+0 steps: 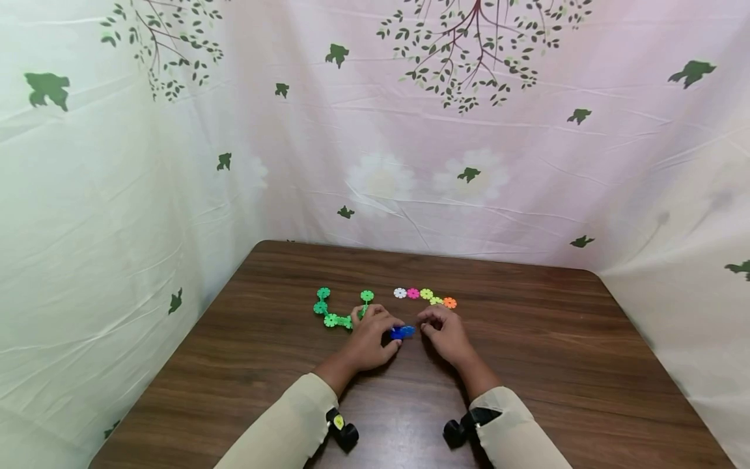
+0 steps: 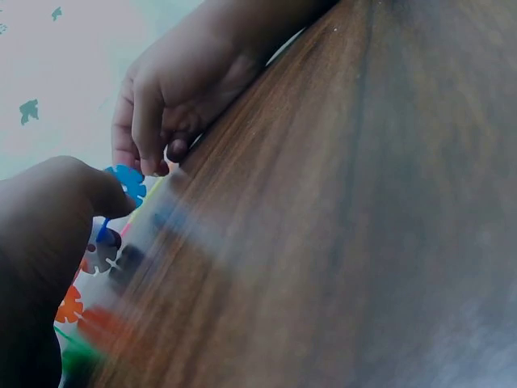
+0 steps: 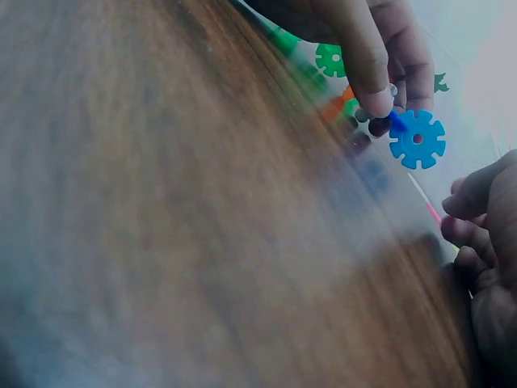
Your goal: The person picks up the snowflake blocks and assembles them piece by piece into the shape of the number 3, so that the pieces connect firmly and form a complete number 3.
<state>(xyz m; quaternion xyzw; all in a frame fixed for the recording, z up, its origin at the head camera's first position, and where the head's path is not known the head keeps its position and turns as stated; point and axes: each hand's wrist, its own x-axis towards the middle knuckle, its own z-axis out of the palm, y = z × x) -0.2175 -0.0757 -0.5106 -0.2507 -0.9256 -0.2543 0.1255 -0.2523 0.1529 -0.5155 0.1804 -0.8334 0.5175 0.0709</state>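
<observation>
My left hand (image 1: 370,337) pinches joined blue notched discs (image 1: 404,332) just above the table. In the right wrist view one light-blue disc (image 3: 428,149) faces the camera, and a darker blue piece (image 3: 398,121) meets it by the thumb. My right hand (image 1: 448,335) hovers a little to the right with its fingers loosely bent, and nothing shows between them. Behind the left hand curves a chain of green discs (image 1: 331,320), partly covered by its fingers. Grey (image 2: 102,257) and orange (image 2: 70,305) discs appear near the left thumb in the left wrist view.
Farther back on the brown wooden table (image 1: 527,365) lies a joined row with white (image 1: 400,293), pink (image 1: 413,294), yellow (image 1: 426,294) and orange (image 1: 449,303) discs. A printed cloth (image 1: 410,163) hangs around the table's back and sides.
</observation>
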